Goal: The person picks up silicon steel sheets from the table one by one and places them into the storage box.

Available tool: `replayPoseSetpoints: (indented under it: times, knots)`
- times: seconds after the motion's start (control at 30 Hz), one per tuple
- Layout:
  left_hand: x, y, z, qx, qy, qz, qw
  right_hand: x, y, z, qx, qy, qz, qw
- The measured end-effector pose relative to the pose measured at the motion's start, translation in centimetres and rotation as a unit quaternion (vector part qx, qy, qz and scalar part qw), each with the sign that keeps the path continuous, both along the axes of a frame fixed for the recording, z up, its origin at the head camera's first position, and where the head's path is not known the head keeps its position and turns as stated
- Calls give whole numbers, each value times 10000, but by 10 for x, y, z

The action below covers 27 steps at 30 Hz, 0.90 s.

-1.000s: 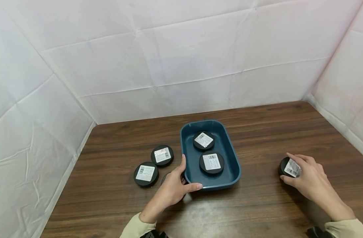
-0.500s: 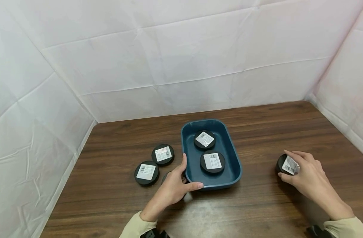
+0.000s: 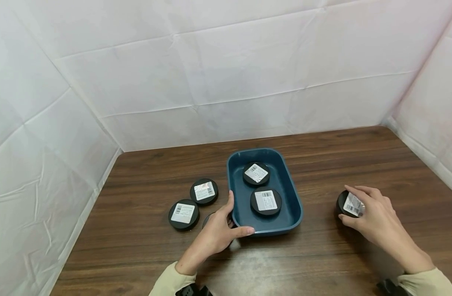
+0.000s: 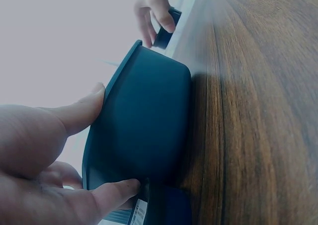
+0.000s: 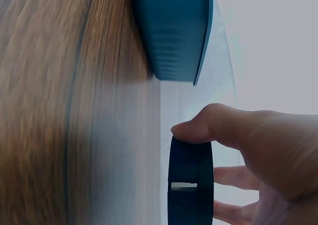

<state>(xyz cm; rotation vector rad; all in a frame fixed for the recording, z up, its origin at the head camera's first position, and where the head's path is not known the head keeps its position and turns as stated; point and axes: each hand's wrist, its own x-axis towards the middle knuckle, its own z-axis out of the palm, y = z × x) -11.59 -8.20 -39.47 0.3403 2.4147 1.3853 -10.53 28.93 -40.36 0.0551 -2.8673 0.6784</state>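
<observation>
In the head view a dark blue tray (image 3: 292,193) holds two black round cases with white labels, one far (image 3: 256,174) and one near (image 3: 263,211). My left hand (image 3: 216,230) grips the tray's near left corner, its thumb on the near rim and index finger along the left side. Another black case (image 4: 164,205) sits right by those fingers, mostly hidden under the hand in the head view. Off to the right, my right hand (image 3: 377,209) pinches a black round case (image 5: 190,180) by its edge between thumb and fingers, held over the table. A slot shows in its side.
Two more labelled black cases, one (image 3: 204,192) behind the other (image 3: 184,214), lie close together left of the tray. The brown wooden table (image 3: 155,255) is bounded by white sheeting (image 3: 240,82) at the back and both sides.
My right hand has moved a little to the left toward the tray, carrying the black case. My left hand keeps its grip on the tray corner.
</observation>
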Motion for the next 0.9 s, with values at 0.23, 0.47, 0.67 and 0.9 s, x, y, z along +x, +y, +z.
replayPoseSetpoints:
  times: [0.23, 0.47, 0.67, 0.9]
  knots:
    - [0, 1, 1, -22, 31, -21, 10000, 4, -12, 4, -73, -23, 67, 9999]
    - [0, 1, 1, -26, 14, -22, 10000, 6, -24, 14, -110, -21, 167, 9998]
    - [1, 0, 0, -6, 0, -20, 10000, 10, -36, 22, -141, 146, 295, 9994]
    - [1, 0, 1, -97, 85, -11, 9999, 10, -47, 31, -119, 148, 426, 9989]
